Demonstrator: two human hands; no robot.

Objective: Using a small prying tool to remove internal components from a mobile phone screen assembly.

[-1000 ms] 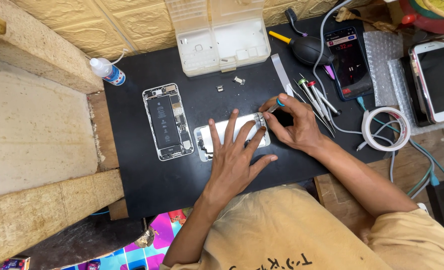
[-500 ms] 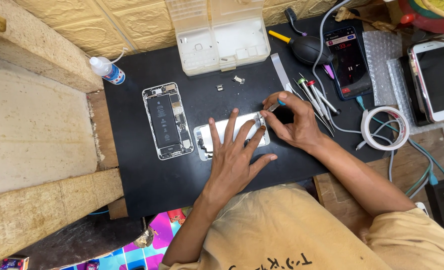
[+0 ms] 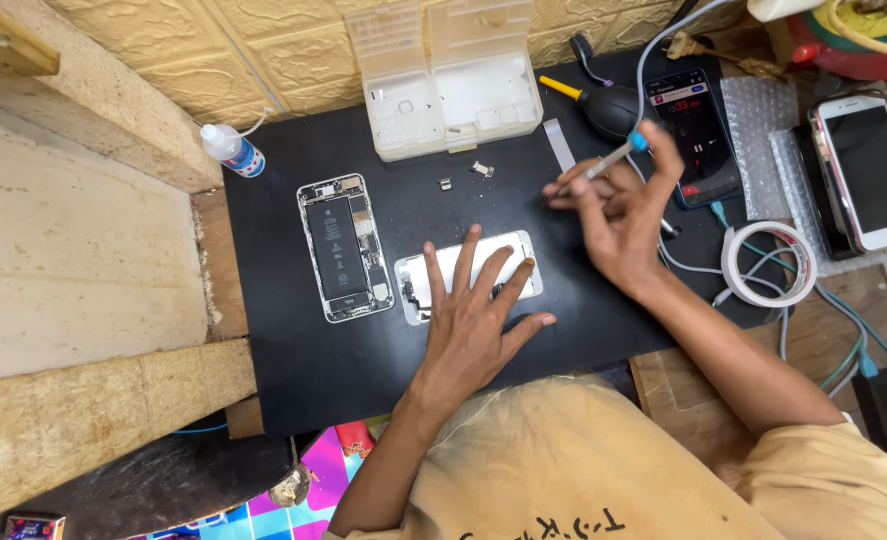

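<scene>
1. Two hands on the go: left hand (image 3: 476,315) lies flat with fingers spread, pressing the white screen panel (image 3: 470,272) down on the black mat (image 3: 293,350) covering the desk.
2. Right hand (image 3: 618,215) is raised above the mat, pinching a thin screwdriver (image 3: 603,165) with a blue cap.
3. Clear plastic parts box (image 3: 453,85) sits open at the back edge; what's in its compartments is too small to tell.
4. Opened phone body (image 3: 343,247) lies just left of the panel, battery showing.
5. Couple of tiny metal bits (image 3: 480,169) lie loose in front of the box.
</scene>
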